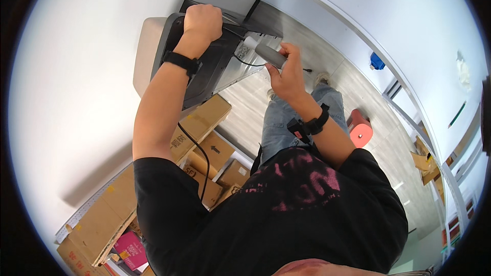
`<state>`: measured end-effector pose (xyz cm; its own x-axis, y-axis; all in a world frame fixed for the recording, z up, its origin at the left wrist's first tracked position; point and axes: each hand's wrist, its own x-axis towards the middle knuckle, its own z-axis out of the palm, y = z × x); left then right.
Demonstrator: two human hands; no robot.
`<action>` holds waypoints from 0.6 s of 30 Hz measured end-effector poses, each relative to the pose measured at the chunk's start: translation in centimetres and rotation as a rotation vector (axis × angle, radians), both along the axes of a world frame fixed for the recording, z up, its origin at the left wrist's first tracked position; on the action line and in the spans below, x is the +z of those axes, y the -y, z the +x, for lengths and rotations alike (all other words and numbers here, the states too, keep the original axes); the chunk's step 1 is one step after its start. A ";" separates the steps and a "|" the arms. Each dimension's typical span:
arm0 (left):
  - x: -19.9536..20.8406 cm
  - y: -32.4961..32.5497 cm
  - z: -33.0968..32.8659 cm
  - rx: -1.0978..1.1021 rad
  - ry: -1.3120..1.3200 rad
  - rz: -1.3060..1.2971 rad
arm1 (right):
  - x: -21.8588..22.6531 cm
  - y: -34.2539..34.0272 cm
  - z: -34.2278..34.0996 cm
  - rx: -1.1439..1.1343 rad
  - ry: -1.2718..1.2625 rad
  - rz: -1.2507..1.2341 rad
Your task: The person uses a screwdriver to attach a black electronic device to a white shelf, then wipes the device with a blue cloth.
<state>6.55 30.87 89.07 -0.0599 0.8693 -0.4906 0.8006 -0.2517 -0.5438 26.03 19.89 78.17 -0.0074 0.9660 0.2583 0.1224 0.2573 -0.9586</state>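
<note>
One black shirt (307,230) fills the near part of the view, with one pair of blue jeans (286,117) below it and two shoes, parts of both showing on the floor (381,143). Two black wrist straps show, one on each forearm, and one small black box (297,131) sits at the right strap.

The right hand (289,77) grips one grey cylinder (271,55) between thumb and fingers, the cylinder tilted with its white end toward the left hand. The left hand (202,22) is closed in a fist over the upper part of one black case (209,69); its back hides the palm, so I cannot tell whether anything is inside. The grey cylinder is just to the right of the case.

Two lengths of black cable can be counted: one thin cable (249,63) running behind the cylinder, and one thicker cable (202,149) hanging down over the cardboard boxes (217,110). At least four of those boxes stand below the case, and one pink packet (131,250) lies in the lower left one.

Beyond, one red roll (360,129) stands on the floor right of the jeans, and one blue object (377,61) shows near the white panel (424,46).
</note>
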 end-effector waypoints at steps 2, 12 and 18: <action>0.0 0.1 0.0 -0.009 0.004 0.007 | 0.2 0.3 0.5 0.113 0.095 -0.204; -0.7 0.4 -0.4 -0.006 0.014 0.031 | 0.3 0.3 0.3 0.070 0.223 -0.025; -0.3 0.2 -0.3 0.001 0.028 0.035 | 1.5 0.1 0.0 0.265 -0.045 -0.743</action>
<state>6.30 30.66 88.81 -0.0476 0.8858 -0.4616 0.8159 -0.2321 -0.5296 26.03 19.79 79.66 -0.2663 0.8532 -0.4485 0.1037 -0.4373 -0.8933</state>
